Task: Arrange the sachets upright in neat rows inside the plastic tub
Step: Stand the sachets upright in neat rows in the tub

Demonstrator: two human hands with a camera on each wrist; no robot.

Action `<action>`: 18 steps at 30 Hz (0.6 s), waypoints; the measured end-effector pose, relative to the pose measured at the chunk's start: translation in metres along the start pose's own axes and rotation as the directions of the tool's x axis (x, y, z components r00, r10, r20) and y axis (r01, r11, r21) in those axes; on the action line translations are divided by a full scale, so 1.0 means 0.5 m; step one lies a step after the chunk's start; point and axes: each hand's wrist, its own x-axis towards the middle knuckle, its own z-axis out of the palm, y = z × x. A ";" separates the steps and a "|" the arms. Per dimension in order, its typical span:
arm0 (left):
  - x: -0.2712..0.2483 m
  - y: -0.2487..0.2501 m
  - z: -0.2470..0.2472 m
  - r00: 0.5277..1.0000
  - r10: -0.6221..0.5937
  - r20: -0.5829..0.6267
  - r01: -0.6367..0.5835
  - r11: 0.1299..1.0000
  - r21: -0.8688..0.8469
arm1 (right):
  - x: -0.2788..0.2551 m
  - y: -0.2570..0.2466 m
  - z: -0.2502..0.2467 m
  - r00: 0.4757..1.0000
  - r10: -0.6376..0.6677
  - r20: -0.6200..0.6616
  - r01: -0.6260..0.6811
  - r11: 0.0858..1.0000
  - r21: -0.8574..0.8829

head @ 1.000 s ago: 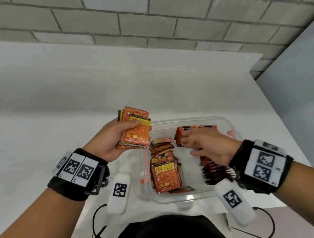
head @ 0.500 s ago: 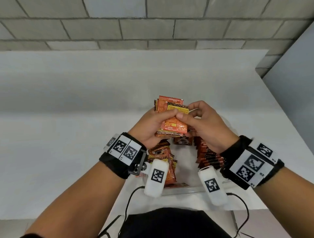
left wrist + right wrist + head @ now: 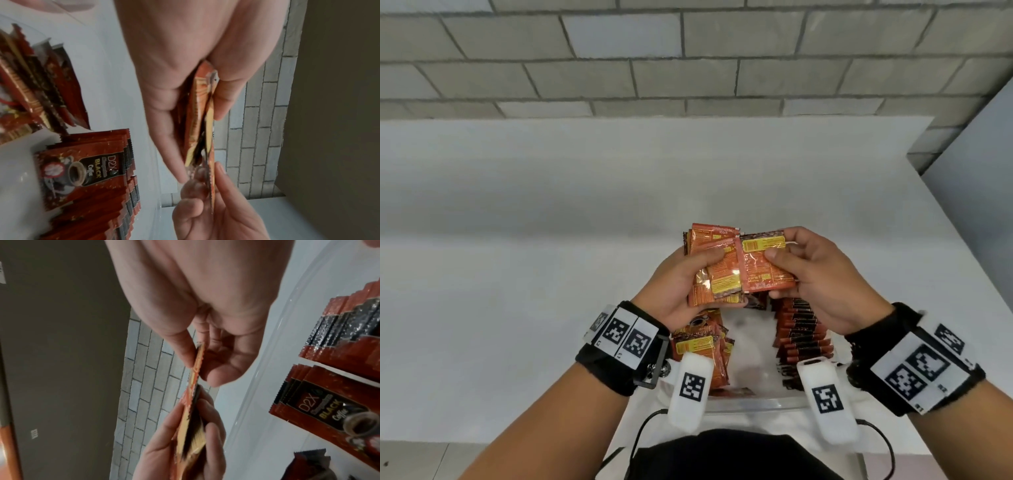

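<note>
Right hand [image 3: 815, 274] has come up from the tub [image 3: 753, 402] since a second ago, now pinching one sachet [image 3: 763, 270] off the stack [image 3: 714, 274] gripped by left hand [image 3: 678, 291], frame centre; probably next for the upright row [image 3: 801, 329].

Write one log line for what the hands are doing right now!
left hand: grips sachet stack | right hand: pinches one sachet off stack | tub: upright row right side, below hands

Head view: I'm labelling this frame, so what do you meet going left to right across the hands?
Left hand → bundle of sachets → single sachet → right hand.
</note>
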 end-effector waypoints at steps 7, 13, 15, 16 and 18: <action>0.014 -0.004 0.017 0.997 0.067 -0.047 -0.063 0.994 0.089 | 0.002 0.010 0.008 1.000 0.023 -0.007 -0.023 0.999 -0.046; 0.015 0.003 0.005 1.000 -0.022 0.000 0.022 0.994 -0.110 | 0.006 0.000 -0.011 0.996 0.031 -0.089 -0.024 0.996 0.087; 0.013 0.003 0.003 1.000 0.009 -0.008 -0.010 0.989 -0.148 | 0.002 -0.003 -0.015 0.996 0.053 -0.072 -0.042 0.989 0.140; 0.011 0.004 0.004 0.999 0.030 -0.009 -0.031 0.986 -0.162 | -0.001 -0.004 -0.016 0.996 0.070 -0.059 -0.058 0.982 0.178; 0.010 0.004 0.007 0.996 0.084 -0.010 -0.084 0.977 -0.196 | -0.006 -0.002 -0.017 0.993 0.105 -0.049 -0.088 0.960 0.267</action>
